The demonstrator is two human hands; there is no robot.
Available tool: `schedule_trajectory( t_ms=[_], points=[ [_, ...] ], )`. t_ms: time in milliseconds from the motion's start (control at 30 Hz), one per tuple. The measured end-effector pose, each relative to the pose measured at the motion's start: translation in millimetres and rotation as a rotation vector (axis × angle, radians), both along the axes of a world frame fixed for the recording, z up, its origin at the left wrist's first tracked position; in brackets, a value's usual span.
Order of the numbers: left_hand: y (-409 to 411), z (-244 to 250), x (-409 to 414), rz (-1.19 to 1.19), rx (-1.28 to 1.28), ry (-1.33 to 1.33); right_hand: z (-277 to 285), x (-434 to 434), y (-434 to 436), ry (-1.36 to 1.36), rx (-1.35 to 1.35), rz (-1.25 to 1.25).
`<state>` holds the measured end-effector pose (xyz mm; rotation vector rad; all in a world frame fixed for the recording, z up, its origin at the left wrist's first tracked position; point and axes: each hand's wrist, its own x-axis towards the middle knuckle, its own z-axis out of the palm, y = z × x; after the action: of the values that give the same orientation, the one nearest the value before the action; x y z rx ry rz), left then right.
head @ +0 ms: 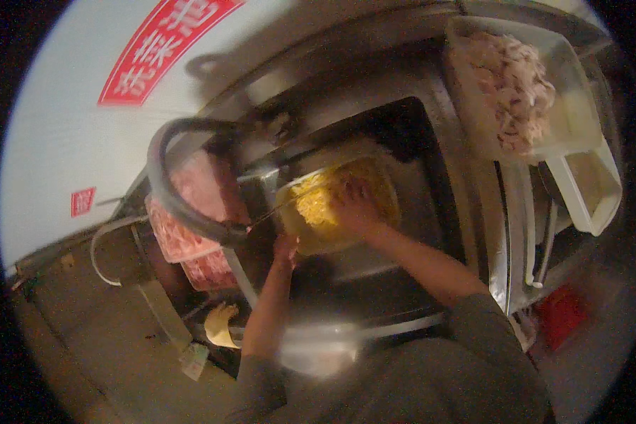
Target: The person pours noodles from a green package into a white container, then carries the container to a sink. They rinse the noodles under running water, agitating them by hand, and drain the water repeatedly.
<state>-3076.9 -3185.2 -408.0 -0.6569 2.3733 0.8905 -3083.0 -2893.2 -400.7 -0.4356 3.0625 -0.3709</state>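
A translucent plastic tub (326, 246) with small yellow food pieces (314, 205) in it stands inside a metal sink (365, 271). My right hand (358, 204) lies over the yellow pieces inside the tub, fingers spread; blur hides whether it grips any of them. At the tub's near left edge is my left hand (287, 249), its fingers partly hidden, so its grip is unclear. A curved grey faucet hose or spout (161, 175) arches to the left of the tub.
Packs of pink meat (191, 233) lie left of the sink. A clear bin (572, 100) with pale raw meat (514, 90) stands at upper right, beside a white plastic container (588, 191). A red object (562, 315) is at lower right. Red signs with writing (164, 50) are on the wall.
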Motion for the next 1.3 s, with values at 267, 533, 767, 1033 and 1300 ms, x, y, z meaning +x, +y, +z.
schedule_trajectory(
  t_ms=[267,533,767,1033,1300],
  points=[
    [177,81,-62,-0.367,0.082,0.833,106,-20,41,-0.572,-0.197,-0.034],
    [191,16,-129,-0.972,-0.170,0.410,153,-11,41,-0.740,-0.454,0.098],
    [217,85,-75,-0.216,0.647,-0.088,148,5,79,-0.732,-0.556,-0.125],
    [192,35,-23,-0.129,0.640,0.277,236,-93,54,0.107,-0.783,-0.137],
    [235,93,-11,-0.201,0.489,0.302,198,-135,40,0.387,-0.510,0.029]
  ],
)
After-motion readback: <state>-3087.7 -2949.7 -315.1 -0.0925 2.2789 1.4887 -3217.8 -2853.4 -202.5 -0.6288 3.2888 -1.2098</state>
